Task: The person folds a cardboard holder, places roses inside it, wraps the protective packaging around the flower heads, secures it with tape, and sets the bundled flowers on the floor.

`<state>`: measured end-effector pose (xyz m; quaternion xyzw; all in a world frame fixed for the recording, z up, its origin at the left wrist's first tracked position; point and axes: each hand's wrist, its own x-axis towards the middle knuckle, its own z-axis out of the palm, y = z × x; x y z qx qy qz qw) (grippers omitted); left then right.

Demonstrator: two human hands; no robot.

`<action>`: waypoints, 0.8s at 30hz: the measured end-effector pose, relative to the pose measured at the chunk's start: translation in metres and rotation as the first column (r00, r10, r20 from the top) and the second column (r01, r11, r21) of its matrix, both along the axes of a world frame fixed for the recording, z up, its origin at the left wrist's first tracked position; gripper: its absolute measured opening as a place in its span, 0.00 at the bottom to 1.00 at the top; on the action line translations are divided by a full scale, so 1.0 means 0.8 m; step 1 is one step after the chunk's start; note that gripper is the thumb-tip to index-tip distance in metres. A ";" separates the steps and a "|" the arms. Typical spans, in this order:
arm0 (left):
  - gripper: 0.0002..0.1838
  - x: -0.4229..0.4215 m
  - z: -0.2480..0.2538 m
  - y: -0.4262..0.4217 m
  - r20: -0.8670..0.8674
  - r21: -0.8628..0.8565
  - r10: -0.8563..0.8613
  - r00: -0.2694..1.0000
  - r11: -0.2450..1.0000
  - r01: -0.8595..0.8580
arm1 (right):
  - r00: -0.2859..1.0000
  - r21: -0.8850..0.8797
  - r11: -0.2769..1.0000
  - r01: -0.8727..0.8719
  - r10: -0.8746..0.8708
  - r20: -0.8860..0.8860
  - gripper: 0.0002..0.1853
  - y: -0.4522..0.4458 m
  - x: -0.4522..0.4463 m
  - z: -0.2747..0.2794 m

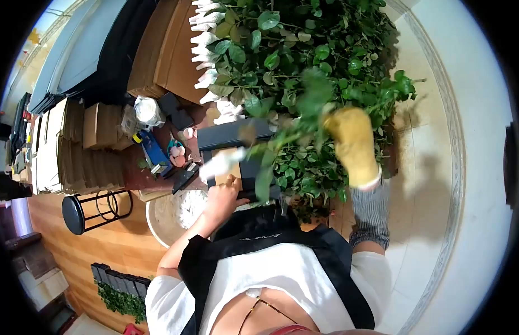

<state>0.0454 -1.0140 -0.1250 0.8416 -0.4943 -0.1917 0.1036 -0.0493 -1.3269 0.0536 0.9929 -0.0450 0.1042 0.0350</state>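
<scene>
My right hand [351,145], in a yellow glove with a striped sleeve above it, is closed around a leafy rose stem [287,134] at the right of the pile. The stem is smeared by motion and slants down left to a blurred white-wrapped head [223,163]. My bare left hand [225,196] rests at the near edge of a black box [229,134], by a brown cardboard piece [228,162] in it. Its fingers are bent on the cardboard, and whether they grip it is unclear.
Leafy stems [326,50] with white-wrapped heads [205,53] are piled ahead. Cardboard stacks [75,145], scissors [173,146] and a blue box [153,152] lie on the left. A round bin [159,220] and black stool [74,215] stand at lower left. A wall is at right.
</scene>
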 end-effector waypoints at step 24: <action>0.11 0.050 -0.053 0.022 -0.516 -0.373 -0.056 0.855 0.913 -0.166 | 0.964 0.046 0.996 0.073 -0.082 0.252 0.24 -0.116 0.172 -0.226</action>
